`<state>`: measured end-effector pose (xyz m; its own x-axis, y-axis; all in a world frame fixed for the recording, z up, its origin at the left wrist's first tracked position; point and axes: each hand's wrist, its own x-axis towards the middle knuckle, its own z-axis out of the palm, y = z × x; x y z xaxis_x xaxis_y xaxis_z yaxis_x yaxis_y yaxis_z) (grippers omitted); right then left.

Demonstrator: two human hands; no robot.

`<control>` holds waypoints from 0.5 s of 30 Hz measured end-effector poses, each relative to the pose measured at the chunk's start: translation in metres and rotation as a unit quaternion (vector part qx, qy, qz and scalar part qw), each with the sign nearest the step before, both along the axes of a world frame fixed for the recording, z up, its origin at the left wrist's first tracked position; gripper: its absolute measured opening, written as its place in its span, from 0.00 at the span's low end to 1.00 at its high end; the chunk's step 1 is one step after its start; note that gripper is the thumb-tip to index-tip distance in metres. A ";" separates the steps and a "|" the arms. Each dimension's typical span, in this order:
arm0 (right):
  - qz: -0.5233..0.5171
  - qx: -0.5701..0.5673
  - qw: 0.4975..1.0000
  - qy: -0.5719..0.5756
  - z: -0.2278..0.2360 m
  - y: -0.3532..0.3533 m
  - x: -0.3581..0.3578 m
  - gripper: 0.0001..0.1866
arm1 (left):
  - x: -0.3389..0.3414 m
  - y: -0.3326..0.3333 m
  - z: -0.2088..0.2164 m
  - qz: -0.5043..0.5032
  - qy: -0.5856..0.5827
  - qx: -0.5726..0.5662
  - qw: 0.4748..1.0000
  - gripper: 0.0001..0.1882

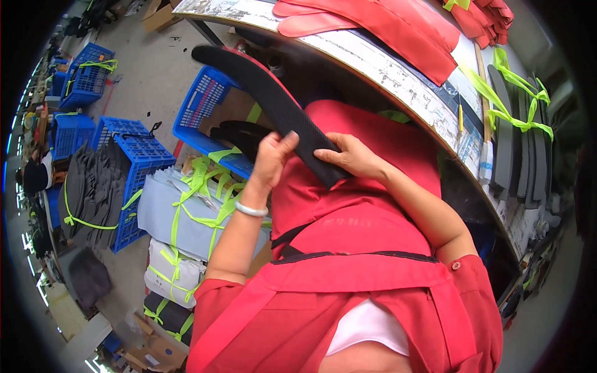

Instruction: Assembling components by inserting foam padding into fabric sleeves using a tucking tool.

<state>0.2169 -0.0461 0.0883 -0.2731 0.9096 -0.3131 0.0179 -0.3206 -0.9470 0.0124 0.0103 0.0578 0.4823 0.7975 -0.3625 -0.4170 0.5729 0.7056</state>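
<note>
A long, curved strip of black material (264, 90) with a red underside along one edge lies across my lap and reaches up toward the far left. My left hand (275, 156) grips its left edge, thumb on top. My right hand (351, 155) pinches the strip near its squared near end, thumb on the black face and fingers partly hidden beneath. Under the strip is the red apron (373, 137) over my lap. A pale bangle (251, 210) circles my left wrist.
A worktable (373, 68) with red pieces (398, 28), a yellow pen (461, 118) and tied dark strips (522, 143) runs along the right. Blue crates (146, 161), grey strips (96, 186) and tied light bundles (163, 211) stand at the left.
</note>
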 end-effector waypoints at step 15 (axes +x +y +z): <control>0.156 -0.036 0.982 -0.104 0.045 -0.019 -0.002 0.18 | -0.038 0.082 -0.010 0.221 -0.036 -0.057 0.973 0.06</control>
<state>0.2151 -0.0653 0.1334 -0.4584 0.7651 -0.4521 0.3158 -0.3353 -0.8876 -0.0256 0.0925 0.0482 0.1290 0.8894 -0.4386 -0.6860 0.3994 0.6081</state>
